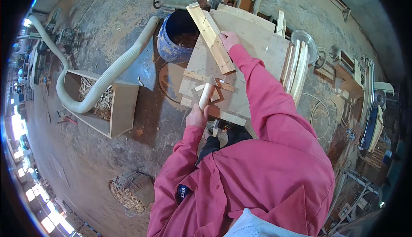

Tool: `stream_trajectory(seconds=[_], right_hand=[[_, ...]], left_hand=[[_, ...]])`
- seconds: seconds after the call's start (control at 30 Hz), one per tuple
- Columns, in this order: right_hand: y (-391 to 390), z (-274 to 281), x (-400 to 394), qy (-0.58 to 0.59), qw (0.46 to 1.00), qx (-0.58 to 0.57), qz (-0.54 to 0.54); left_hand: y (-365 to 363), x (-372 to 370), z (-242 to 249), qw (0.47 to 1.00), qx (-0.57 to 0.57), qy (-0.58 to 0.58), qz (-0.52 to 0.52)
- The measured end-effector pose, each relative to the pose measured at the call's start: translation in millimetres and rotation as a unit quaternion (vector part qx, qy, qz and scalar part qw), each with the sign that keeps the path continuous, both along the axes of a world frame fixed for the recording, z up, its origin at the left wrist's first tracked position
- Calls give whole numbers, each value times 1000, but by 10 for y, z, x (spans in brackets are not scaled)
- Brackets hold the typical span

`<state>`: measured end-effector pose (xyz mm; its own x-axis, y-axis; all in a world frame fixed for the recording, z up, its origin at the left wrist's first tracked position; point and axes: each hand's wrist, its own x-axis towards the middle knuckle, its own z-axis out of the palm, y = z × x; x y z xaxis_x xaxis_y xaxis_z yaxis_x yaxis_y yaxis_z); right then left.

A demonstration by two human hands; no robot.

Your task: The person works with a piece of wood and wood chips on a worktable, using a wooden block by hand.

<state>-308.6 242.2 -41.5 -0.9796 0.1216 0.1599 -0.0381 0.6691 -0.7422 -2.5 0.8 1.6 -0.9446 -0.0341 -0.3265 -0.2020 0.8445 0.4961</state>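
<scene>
My left hand [197, 116] is closed around the lower end of a pale, rounded wooden piece [207, 96] at the near edge of the worktable [253, 57]. Just beyond its far end stands a small grey pointed metal piece [212, 81], among short wooden strips [225, 85]. With the arm stretched forward, my right hand [230, 40] grips the right edge of a long wooden board [211, 39] lying slantwise across the table. Its fingertips are partly hidden at the board's edge.
A blue drum [171, 50] stands left of the table. A ribbed hose [124, 61] runs into a wooden box [122, 112] of offcuts. Long wood strips [296, 72] and a round saw blade [305, 39] are at the right. A wire basket [131, 190] holds wood scraps.
</scene>
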Motion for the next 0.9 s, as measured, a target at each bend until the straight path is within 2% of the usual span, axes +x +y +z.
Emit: stream_trajectory(seconds=[0.13,0.2,0.27,0.37,0.63,0.9], right_hand=[[-125,26,-165,-10,1000,-3,8],[-180,130,-202,-47,998,-51,-1],[-210,159,-189,-42,998,-52,-9],[-177,166,-240,-26,998,-57,-13],[83,36,-655,-9,999,-38,10],[255,302,-932,-55,996,-55,-34]], left_hand=[[-50,76,49,1000,7,-12,-2],[-63,87,40,1000,6,-9,-3],[-51,84,32,1000,2,18,-9],[-22,34,38,1000,7,-3,-5],[198,-326,25,1000,-2,6,-1],[406,-673,37,999,-3,41,0]])
